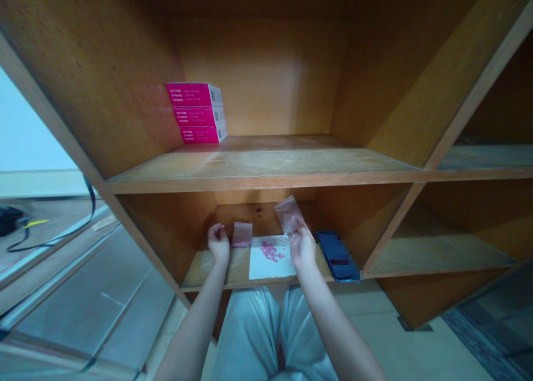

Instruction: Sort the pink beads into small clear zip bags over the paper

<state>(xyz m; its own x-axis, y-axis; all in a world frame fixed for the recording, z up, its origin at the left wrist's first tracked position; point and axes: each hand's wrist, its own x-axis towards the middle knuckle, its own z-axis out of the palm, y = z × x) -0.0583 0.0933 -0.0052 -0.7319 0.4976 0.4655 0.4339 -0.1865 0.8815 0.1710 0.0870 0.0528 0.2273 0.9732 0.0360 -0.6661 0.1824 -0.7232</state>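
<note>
My right hand (303,242) grips a small clear zip bag (288,213), holding it up above the right edge of a white sheet of paper (260,267). A cluster of small pink beads or pellets (271,251) lies on the paper. Left of the paper, a second zip bag (242,232) stands against the back of the shelf with pink pieces at its bottom. Beside that bag is my left hand (219,241), raised over the shelf with its fingers curled. Whether anything is between those fingers, I cannot make out.
A dark blue phone (338,257) lies on the lower shelf at the right. Three pink boxes (197,114) are stacked on the upper shelf (266,161). Wooden side walls close in the lower compartment. Glass panels (95,292) lean at the left.
</note>
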